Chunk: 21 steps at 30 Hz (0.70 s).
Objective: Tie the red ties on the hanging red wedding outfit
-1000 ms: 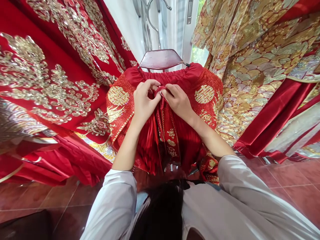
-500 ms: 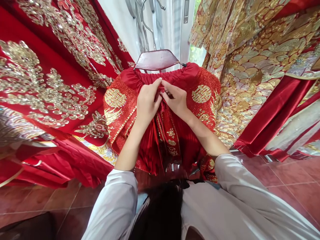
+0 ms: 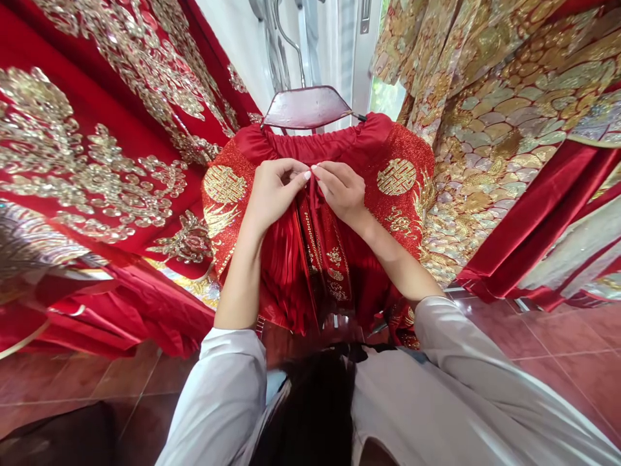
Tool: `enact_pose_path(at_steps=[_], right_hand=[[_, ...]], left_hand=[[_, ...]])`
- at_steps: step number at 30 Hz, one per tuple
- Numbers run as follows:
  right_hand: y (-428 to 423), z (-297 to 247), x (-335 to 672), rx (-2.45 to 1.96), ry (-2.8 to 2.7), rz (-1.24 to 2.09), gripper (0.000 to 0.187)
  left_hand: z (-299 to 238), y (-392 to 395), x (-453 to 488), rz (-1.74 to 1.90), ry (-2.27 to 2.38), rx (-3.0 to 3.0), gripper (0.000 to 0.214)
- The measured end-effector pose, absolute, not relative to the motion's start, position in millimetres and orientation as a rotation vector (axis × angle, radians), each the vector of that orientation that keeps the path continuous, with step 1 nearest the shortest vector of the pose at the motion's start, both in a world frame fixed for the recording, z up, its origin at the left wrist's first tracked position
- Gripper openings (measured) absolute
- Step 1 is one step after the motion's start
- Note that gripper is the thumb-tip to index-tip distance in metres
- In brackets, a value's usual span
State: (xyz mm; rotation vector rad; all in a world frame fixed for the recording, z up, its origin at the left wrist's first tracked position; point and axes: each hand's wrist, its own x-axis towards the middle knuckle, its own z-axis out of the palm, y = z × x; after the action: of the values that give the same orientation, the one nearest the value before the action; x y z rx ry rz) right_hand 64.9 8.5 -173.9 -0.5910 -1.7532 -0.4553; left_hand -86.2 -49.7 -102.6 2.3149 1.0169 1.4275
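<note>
A red pleated skirt [image 3: 383, 213] with gold embroidered panels hangs from a dark red hanger [image 3: 306, 107] in front of me. My left hand [image 3: 272, 192] and my right hand [image 3: 342, 188] meet at the middle of its waistband. Both pinch a narrow red ribbon [image 3: 311, 206] that hangs down the skirt's front, fingertips almost touching. An embroidered red strip [image 3: 334, 259] drops below my hands. My white sleeves show at the bottom.
A red garment with gold embroidery [image 3: 92, 162] hangs close on the left. A gold-scaled garment with red lining [image 3: 509, 129] hangs close on the right. A window frame [image 3: 361, 58] is behind the hanger. Red floor tiles [image 3: 557, 349] lie below.
My hands have shifted slightly on the waistband. The fingers went from bunched around the ribbon knot to a finer fingertip pinch, and the ribbon now hangs straighter.
</note>
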Motion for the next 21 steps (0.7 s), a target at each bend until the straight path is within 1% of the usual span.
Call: enact_pose_path(at_steps=[4, 9, 14, 17, 21], right_hand=[[-1, -166, 71, -0.568, -1.806, -0.323, 0.029], [-16, -159, 75, -0.581, -1.677, -0.003, 0.026], [-25, -162, 92, -0.654, -1.386, 0.357, 0.028], [-28, -161, 99, -0.666, -1.36, 0.501, 0.027], [-35, -155, 93, -0.591, -1.336, 0.722, 0.03]], left_hand=[[-104, -46, -87, 1.473, 0.965, 2.09, 0.025], [-105, -48, -87, 1.596, 0.948, 1.956, 0.018], [-116, -48, -102, 1.746, 1.124, 2.027, 0.011], [-126, -44, -108, 1.78, 1.216, 2.104, 0.013], [-132, -44, -101, 1.832, 1.216, 2.178, 0.017]])
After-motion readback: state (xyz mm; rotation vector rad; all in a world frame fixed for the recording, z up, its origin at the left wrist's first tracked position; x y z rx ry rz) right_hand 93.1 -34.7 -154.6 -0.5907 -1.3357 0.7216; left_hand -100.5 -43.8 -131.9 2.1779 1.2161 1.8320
